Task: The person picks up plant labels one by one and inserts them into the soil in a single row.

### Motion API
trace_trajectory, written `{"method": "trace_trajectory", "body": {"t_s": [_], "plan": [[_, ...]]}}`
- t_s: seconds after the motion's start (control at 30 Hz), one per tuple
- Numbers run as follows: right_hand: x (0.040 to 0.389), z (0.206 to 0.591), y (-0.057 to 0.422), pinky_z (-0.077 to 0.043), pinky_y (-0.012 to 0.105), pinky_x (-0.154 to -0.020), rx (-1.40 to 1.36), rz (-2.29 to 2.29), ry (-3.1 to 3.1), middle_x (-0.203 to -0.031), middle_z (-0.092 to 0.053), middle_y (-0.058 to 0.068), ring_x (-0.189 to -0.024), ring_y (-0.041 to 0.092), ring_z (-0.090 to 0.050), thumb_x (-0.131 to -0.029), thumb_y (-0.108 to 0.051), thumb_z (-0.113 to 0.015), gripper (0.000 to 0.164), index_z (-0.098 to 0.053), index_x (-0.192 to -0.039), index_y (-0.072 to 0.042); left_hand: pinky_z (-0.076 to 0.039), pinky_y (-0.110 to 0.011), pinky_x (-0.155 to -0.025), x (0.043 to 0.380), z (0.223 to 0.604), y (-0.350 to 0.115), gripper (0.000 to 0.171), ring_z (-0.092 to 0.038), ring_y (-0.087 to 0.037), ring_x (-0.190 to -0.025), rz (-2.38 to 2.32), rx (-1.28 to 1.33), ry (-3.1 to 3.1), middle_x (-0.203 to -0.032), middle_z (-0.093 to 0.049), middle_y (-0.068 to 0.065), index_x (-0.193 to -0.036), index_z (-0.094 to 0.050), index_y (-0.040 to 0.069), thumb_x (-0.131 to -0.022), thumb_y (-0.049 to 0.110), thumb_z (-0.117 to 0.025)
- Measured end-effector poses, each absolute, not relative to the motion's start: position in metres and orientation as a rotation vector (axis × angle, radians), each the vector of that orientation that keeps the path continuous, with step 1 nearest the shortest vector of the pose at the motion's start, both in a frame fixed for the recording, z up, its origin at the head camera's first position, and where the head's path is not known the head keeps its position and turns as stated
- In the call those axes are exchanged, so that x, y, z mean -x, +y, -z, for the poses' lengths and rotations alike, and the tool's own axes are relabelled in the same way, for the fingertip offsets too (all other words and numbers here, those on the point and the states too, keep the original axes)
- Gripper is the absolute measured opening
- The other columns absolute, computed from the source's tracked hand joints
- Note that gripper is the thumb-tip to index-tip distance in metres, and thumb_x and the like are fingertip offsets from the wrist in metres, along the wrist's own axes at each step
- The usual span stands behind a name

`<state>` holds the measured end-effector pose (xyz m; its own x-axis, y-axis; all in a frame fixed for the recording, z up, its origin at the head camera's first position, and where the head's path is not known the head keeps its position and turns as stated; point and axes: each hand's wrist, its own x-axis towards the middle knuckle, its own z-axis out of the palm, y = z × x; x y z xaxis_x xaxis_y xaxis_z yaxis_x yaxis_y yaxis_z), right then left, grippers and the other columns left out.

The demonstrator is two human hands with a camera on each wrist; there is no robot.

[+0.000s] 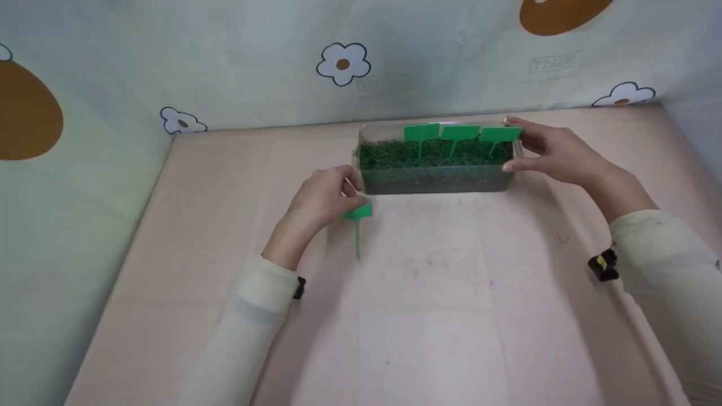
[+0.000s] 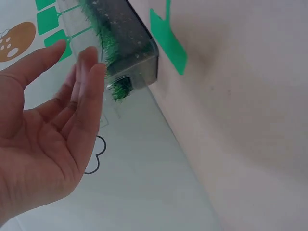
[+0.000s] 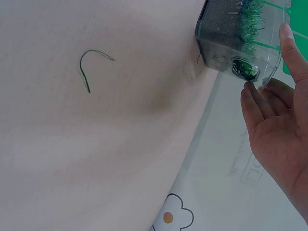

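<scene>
A clear plastic planter box (image 1: pixel 440 179) with green artificial grass (image 1: pixel 389 155) stands near the table's back edge. Several green plant labels (image 1: pixel 422 132) stick up from the grass. Around the box's right end, my right hand (image 1: pixel 564 152) holds it, thumb at the front corner and fingers toward the back. My left hand (image 1: pixel 324 197) is beside the left end, and its fingers are loosely bent in the left wrist view, with nothing between them. Partly hidden below that hand in the head view, a loose green label (image 1: pixel 357 225) lies on the table, stem toward me.
The pale table (image 1: pixel 423 327) meets a light wall cloth (image 1: pixel 254 67) with flower prints right behind the box. A thin dark green strand (image 3: pixel 83 67) lies on the table to the right. The box has a hole in each end wall.
</scene>
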<state>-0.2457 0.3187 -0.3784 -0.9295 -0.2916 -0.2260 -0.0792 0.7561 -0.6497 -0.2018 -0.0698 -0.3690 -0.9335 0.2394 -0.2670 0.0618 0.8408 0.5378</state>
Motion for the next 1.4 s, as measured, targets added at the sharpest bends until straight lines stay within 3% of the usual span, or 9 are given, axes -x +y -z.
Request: {"method": "trace_trajectory", "body": {"t_s": [0.17,0.33,0.4,0.5,0.6,0.73,0.93,1.2,1.4], "plan": [[0.245,0.378,0.318,-0.031,0.054,-0.117,0.293,0.959,2.641,-0.163,-0.027,0.018,-0.149,0.04,-0.028,-0.086,-0.041,-0.077,0.097,-0.018,-0.16,-0.02,-0.047,-0.028,-0.063,0.197,0.38,-0.07,0.019,-0.061,-0.016,-0.074,-0.524,-0.176,2.677,-0.088,-0.069,-0.002,-0.098,-0.069,0.011,-0.092,0.029,-0.072],[0.244,0.378,0.318,-0.03,0.054,-0.117,0.281,0.968,2.636,-0.163,-0.026,0.017,-0.149,0.04,-0.029,-0.086,-0.041,-0.077,0.097,-0.018,-0.161,-0.021,-0.037,-0.028,-0.052,0.19,0.392,-0.064,0.033,-0.044,-0.015,-0.062,-0.2,-0.152,2.701,-0.063,-0.045,0.003,-0.071,-0.062,0.012,-0.089,0.037,-0.073],[0.244,0.378,0.318,-0.03,0.054,-0.117,0.272,0.968,2.633,-0.163,-0.026,0.018,-0.149,0.04,-0.028,-0.086,-0.042,-0.077,0.098,-0.018,-0.161,-0.021,-0.038,-0.028,-0.052,0.188,0.397,-0.061,0.035,-0.044,-0.016,-0.06,-0.127,-0.157,2.7,-0.062,-0.045,0.002,-0.075,-0.063,0.01,-0.088,0.04,-0.073],[0.244,0.378,0.318,-0.029,0.055,-0.117,0.269,0.965,2.632,-0.163,-0.026,0.018,-0.149,0.041,-0.028,-0.086,-0.043,-0.077,0.098,-0.018,-0.161,-0.021,-0.045,-0.03,-0.055,0.187,0.401,-0.058,0.033,-0.049,-0.018,-0.063,-0.078,-0.161,2.706,-0.07,-0.057,-0.003,-0.092,-0.069,0.006,-0.089,0.039,-0.074],[0.244,0.378,0.317,-0.029,0.055,-0.117,0.276,0.959,2.636,-0.163,-0.027,0.019,-0.149,0.041,-0.028,-0.086,-0.043,-0.077,0.098,-0.018,-0.161,-0.02,-0.054,-0.034,-0.063,0.186,0.403,-0.056,0.027,-0.056,-0.019,-0.069,-0.058,-0.155,2.721,-0.085,-0.069,-0.009,-0.105,-0.071,0.003,-0.091,0.027,-0.071],[0.243,0.377,0.317,-0.03,0.055,-0.117,0.281,0.959,2.636,-0.163,-0.026,0.019,-0.149,0.041,-0.028,-0.086,-0.043,-0.077,0.098,-0.018,-0.161,-0.019,-0.059,-0.038,-0.069,0.185,0.403,-0.055,0.021,-0.058,-0.02,-0.072,-0.08,-0.114,2.734,-0.095,-0.072,-0.014,-0.111,-0.07,0.001,-0.092,0.01,-0.065],[0.243,0.377,0.318,-0.03,0.056,-0.116,0.283,0.951,2.642,-0.163,-0.026,0.02,-0.149,0.042,-0.028,-0.086,-0.044,-0.077,0.098,-0.018,-0.161,-0.02,-0.056,-0.036,-0.065,0.184,0.404,-0.054,0.019,-0.054,-0.02,-0.069,-0.137,-0.061,2.742,-0.091,-0.07,-0.012,-0.108,-0.069,0.002,-0.091,0.007,-0.063],[0.244,0.378,0.318,-0.03,0.055,-0.117,0.284,0.956,2.635,-0.163,-0.025,0.02,-0.149,0.042,-0.027,-0.086,-0.043,-0.077,0.098,-0.018,-0.161,-0.02,-0.042,-0.03,-0.053,0.182,0.405,-0.054,0.014,-0.047,-0.018,-0.063,-0.161,-0.076,2.727,-0.074,-0.059,-0.005,-0.097,-0.07,0.002,-0.088,0.012,-0.066],[0.244,0.378,0.318,-0.029,0.055,-0.117,0.281,0.957,2.633,-0.163,-0.025,0.02,-0.149,0.042,-0.027,-0.086,-0.043,-0.077,0.099,-0.018,-0.161,-0.019,-0.054,-0.034,-0.059,0.179,0.404,-0.056,0.015,-0.054,-0.017,-0.064,-0.13,-0.111,2.764,-0.081,-0.068,-0.01,-0.096,-0.071,0.0,-0.089,0.013,-0.067]]}}
